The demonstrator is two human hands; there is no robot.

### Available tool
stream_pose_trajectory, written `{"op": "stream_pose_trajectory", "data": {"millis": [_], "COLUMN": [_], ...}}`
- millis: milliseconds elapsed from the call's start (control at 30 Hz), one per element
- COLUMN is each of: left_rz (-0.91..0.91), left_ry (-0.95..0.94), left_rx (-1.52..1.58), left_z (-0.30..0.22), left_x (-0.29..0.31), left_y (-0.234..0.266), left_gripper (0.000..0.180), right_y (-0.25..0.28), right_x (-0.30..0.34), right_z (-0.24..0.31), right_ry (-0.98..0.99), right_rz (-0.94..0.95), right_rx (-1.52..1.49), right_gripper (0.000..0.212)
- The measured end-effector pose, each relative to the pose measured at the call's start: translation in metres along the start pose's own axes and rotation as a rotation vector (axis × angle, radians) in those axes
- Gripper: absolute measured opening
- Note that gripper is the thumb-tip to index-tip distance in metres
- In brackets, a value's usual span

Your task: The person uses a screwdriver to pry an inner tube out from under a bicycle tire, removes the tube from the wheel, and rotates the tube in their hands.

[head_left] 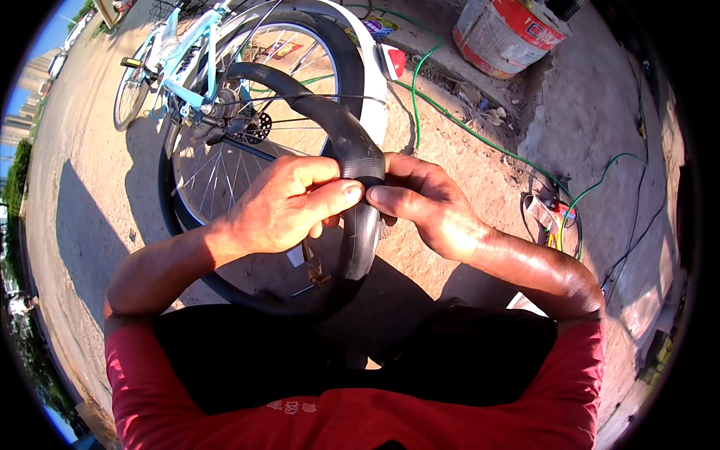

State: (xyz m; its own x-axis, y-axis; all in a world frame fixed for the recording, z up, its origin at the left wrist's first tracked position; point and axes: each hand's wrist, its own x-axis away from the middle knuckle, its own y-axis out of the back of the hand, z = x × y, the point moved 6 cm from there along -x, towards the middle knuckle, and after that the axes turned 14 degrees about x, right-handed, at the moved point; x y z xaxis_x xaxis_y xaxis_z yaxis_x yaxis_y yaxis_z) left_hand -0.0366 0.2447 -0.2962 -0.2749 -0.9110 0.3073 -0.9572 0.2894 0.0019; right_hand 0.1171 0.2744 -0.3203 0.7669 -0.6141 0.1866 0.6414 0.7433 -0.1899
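A black bicycle inner tube (354,139) runs in a loop in front of me, plump with air where it shows. My left hand (289,202) pinches it from the left, thumb on top and fingers curled beneath. From the right my right hand (431,202) grips the same stretch, its thumb tip almost meeting the left thumb. A ribbed dark band crosses the tube just above both thumbs. Behind it stands a bicycle wheel (196,211) with a black tyre, thin spokes and a disc rotor (259,127). The fingers under the tube are partly hidden.
The light blue bicycle frame (187,64) extends to the upper left. A white mudguard (373,90) with a red reflector (394,61) curves over the wheel. A red and white bucket (506,37) stands at upper right. A green hose (480,129) crosses the dusty ground.
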Motion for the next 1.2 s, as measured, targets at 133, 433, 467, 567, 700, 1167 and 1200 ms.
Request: {"op": "stream_pose_trajectory", "data": {"millis": [133,433,467,567,700,1167,1200], "left_rz": [0.026,0.129,0.152,0.189,0.218,0.114,0.112], "left_ry": [0.019,-0.228,-0.222,-0.216,-0.228,-0.178,-0.144], "left_rx": [-0.029,-0.156,-0.139,-0.114,-0.079,0.038,0.118], "left_z": [-0.002,0.005,0.007,0.005,0.003,-0.012,-0.011], "left_x": [0.003,0.000,0.001,0.003,0.003,0.003,0.003], "left_y": [0.003,0.018,0.018,0.017,0.018,0.015,0.015], "left_gripper": [0.028,0.030,0.026,0.027,0.027,0.029,0.032], "right_y": [0.004,-0.005,-0.007,-0.010,-0.012,-0.010,-0.014], "right_x": [-0.003,-0.010,-0.010,-0.009,-0.010,-0.013,-0.011], "right_z": [-0.011,-0.024,-0.023,-0.022,-0.018,-0.004,0.008], "right_ry": [-0.107,-0.143,-0.142,-0.140,-0.111,0.001,0.073], "right_rz": [-0.069,-0.011,-0.008,0.009,0.052,0.060,0.102], "right_rx": [-0.044,-0.379,-0.379,-0.468,-0.545,-0.389,-0.325], "right_gripper": [0.022,0.018,0.018,0.021,0.028,0.026,0.026]}}
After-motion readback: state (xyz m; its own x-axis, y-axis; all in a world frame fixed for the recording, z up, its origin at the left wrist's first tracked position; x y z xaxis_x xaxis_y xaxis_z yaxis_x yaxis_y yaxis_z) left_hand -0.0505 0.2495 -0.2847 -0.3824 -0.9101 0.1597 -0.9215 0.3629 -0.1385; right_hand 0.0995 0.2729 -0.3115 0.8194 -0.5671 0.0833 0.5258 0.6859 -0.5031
